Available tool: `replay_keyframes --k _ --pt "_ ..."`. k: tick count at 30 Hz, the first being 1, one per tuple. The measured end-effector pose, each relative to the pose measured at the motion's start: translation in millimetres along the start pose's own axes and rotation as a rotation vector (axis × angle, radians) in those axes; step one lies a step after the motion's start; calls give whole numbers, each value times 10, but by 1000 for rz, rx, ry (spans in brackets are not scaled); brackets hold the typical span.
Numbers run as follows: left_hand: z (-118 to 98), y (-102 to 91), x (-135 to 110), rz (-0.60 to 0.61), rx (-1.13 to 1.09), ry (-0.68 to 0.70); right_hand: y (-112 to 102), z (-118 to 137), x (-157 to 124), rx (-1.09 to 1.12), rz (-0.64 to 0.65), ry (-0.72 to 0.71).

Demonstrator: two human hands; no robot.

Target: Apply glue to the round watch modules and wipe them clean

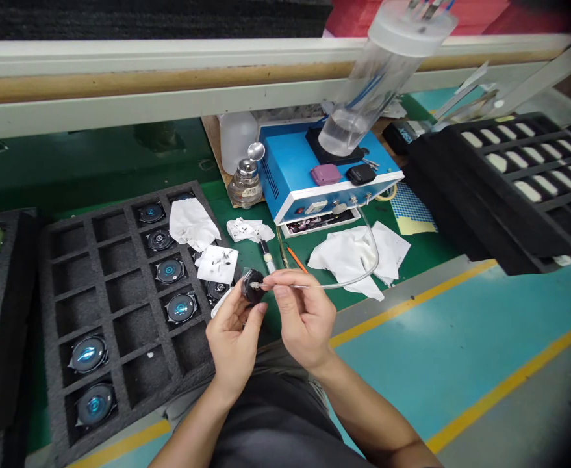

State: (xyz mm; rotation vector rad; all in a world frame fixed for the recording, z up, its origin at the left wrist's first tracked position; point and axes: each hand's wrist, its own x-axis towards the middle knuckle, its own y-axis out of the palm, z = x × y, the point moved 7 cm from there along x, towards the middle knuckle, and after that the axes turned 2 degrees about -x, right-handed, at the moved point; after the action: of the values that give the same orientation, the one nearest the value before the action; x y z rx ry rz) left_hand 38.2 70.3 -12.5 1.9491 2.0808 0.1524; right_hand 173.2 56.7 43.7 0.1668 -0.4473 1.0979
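Observation:
My left hand (234,341) is closed round a dark round watch case (253,287), tilted up at the table's front edge. In my right hand (307,318), thumb and fingers pinch the thin end of a clear hose (375,250). Its tip meets or nearly meets the face of the watch case turned towards it; whether they touch I cannot tell. From there the hose curves back to the front of a blue box-shaped machine (290,172). Beside my left hand lies a white paper with dark smears (217,264), partly over a foam tray (132,318) of round watches.
A clear cylinder (358,97) stands on the machine, beside a glass bottle (245,185). Crumpled white wipes (343,257), an orange stick (297,259) and a pen-like tool (267,255) lie behind my hands. Stacked black trays (504,195) stand right, another foam tray (7,286) far left.

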Motion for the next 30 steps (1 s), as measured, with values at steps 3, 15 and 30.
replay_keyframes --k 3,15,30 --pt "2 -2 -1 0 0 7 2 6 3 3 2 -1" --pt "-9 9 7 11 -27 24 2 1 3 11 9 0" --pt "-18 18 2 32 -63 44 3 -5 -4 35 8 6"
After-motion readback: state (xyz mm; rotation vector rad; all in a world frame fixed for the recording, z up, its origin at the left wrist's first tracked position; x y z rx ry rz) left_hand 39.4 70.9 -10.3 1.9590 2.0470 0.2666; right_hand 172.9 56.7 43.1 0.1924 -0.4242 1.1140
